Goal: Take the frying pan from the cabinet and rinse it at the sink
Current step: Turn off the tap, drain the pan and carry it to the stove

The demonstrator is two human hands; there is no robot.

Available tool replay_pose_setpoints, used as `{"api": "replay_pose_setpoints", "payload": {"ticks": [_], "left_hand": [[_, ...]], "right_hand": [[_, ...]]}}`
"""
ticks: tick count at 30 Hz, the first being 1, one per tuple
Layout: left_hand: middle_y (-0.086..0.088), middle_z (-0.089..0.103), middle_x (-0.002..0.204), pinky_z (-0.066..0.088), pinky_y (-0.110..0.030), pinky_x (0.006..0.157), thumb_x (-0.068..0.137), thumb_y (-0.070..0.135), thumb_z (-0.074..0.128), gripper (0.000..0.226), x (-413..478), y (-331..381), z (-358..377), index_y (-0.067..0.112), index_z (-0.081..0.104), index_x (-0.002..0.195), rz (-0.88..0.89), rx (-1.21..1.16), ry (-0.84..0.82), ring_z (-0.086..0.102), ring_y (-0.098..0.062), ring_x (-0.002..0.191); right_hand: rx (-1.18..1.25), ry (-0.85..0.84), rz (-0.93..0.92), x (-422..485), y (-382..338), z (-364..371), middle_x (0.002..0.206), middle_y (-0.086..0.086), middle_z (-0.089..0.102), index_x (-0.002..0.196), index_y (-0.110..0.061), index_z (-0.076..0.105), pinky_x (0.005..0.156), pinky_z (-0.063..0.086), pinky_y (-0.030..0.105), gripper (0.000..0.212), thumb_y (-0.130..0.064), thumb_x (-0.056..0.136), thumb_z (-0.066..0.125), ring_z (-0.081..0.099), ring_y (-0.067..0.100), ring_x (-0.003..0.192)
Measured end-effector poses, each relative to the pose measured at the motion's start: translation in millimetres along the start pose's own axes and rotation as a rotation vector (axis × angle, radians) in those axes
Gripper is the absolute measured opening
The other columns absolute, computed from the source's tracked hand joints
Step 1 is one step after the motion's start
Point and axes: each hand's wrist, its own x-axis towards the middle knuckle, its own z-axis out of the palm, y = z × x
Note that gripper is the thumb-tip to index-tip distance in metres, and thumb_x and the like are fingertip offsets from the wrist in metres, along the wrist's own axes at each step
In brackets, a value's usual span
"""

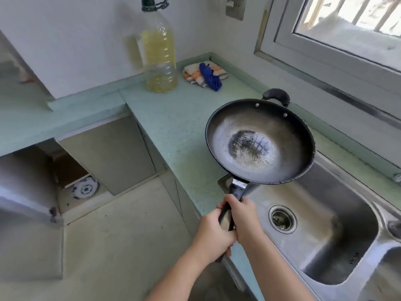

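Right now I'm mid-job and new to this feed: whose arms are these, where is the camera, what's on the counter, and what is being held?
There is no machine here: the arms belong to a person, and the single picture comes from a wide-angle camera worn on their head, looking forward and down. Both hands grip one long black handle, the left hand nearer the end, the right hand just ahead of it. That handle belongs to a dark frying pan, held in the air over the counter edge and the near corner of the steel sink. The pan is empty, with a worn patch in the middle. On the green counter stand a large bottle of yellow liquid and folded cloths. Lower left, a cabinet is open.
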Motion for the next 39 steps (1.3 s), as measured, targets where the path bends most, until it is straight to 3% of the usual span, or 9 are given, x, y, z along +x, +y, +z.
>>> {"api": "replay_pose_setpoints", "payload": {"ticks": [4, 6, 9, 13, 17, 26, 29, 36, 39], "left_hand": [[0.01, 0.059, 0.038, 0.034, -0.013, 0.033, 0.069, 0.011, 0.064, 0.028, -13, 2, -27, 0.034, 0.057, 0.084, 0.027, -0.02, 0.084, 0.047, -0.008, 0.025], [0.012, 0.059, 0.038, 0.032, -0.013, 0.032, 0.069, 0.009, 0.063, 0.031, -21, 1, -43, 0.036, 0.057, 0.084, 0.039, -0.04, 0.133, 0.045, -0.008, 0.024], [0.011, 0.057, 0.037, 0.031, -0.014, 0.031, 0.069, 0.011, 0.064, 0.032, -37, -7, -71, 0.034, 0.06, 0.09, 0.037, -0.057, 0.201, 0.045, -0.01, 0.025], [0.01, 0.056, 0.035, 0.032, -0.014, 0.031, 0.068, 0.018, 0.064, 0.042, -64, -26, -110, 0.054, 0.054, 0.087, 0.032, -0.085, 0.277, 0.045, -0.01, 0.025], [0.013, 0.058, 0.038, 0.034, -0.015, 0.033, 0.069, 0.016, 0.061, 0.053, -98, -47, -151, 0.067, 0.048, 0.08, 0.011, -0.129, 0.361, 0.047, -0.012, 0.027], [0.014, 0.06, 0.041, 0.036, -0.015, 0.034, 0.071, 0.008, 0.059, 0.061, -185, -104, -228, 0.068, 0.046, 0.074, -0.02, -0.255, 0.56, 0.048, -0.012, 0.026], [0.014, 0.061, 0.044, 0.036, -0.016, 0.033, 0.069, 0.008, 0.059, 0.061, -207, -121, -248, 0.068, 0.048, 0.073, -0.039, -0.298, 0.617, 0.048, -0.013, 0.027], [0.011, 0.061, 0.043, 0.039, -0.018, 0.036, 0.069, 0.009, 0.059, 0.051, -236, -151, -292, 0.038, 0.053, 0.111, -0.083, -0.339, 0.716, 0.05, -0.014, 0.028], [0.009, 0.06, 0.043, 0.036, -0.015, 0.034, 0.071, 0.008, 0.06, 0.055, -239, -158, -313, 0.04, 0.049, 0.115, -0.091, -0.36, 0.748, 0.05, -0.013, 0.029]], "right_hand": [[-0.107, -0.05, -0.033, -7, -5, 33, 0.071, 0.02, 0.064, 0.06, -0.009, 0.053, 0.071, 0.053, 0.045, 0.011, -0.009, 0.069, 0.059, 0.063, 0.033, 0.071], [-0.149, -0.086, -0.04, -15, -6, 52, 0.072, 0.02, 0.061, 0.06, -0.008, 0.054, 0.07, 0.051, 0.045, 0.01, -0.01, 0.069, 0.059, 0.06, 0.031, 0.071], [-0.212, -0.144, -0.046, -32, -5, 85, 0.061, 0.012, 0.056, 0.063, -0.007, 0.052, 0.054, 0.043, 0.031, 0.01, -0.009, 0.071, 0.057, 0.055, 0.026, 0.059], [-0.227, -0.252, -0.031, -58, 4, 131, 0.03, -0.004, 0.053, 0.056, -0.008, 0.049, 0.031, 0.035, 0.014, 0.022, -0.002, 0.076, 0.053, 0.051, 0.006, 0.03], [-0.253, -0.352, -0.012, -89, 23, 179, 0.034, -0.004, 0.058, 0.063, -0.005, 0.052, 0.044, 0.044, 0.021, 0.014, -0.002, 0.076, 0.052, 0.057, 0.01, 0.038], [-0.384, -0.509, -0.002, -168, 82, 279, 0.045, 0.002, 0.061, 0.065, -0.005, 0.053, 0.046, 0.045, 0.022, 0.012, -0.004, 0.077, 0.054, 0.057, 0.018, 0.043], [-0.44, -0.551, -0.005, -191, 98, 306, 0.059, 0.009, 0.062, 0.069, -0.003, 0.055, 0.054, 0.047, 0.026, 0.009, -0.007, 0.077, 0.055, 0.057, 0.024, 0.052], [-0.483, -0.669, 0.015, -227, 119, 360, 0.042, 0.001, 0.059, 0.062, -0.005, 0.052, 0.041, 0.045, 0.019, 0.017, -0.003, 0.08, 0.053, 0.056, 0.015, 0.04], [-0.517, -0.699, 0.014, -231, 122, 385, 0.029, -0.005, 0.052, 0.062, -0.006, 0.05, 0.033, 0.038, 0.014, 0.019, -0.003, 0.081, 0.053, 0.051, 0.008, 0.029]]}}
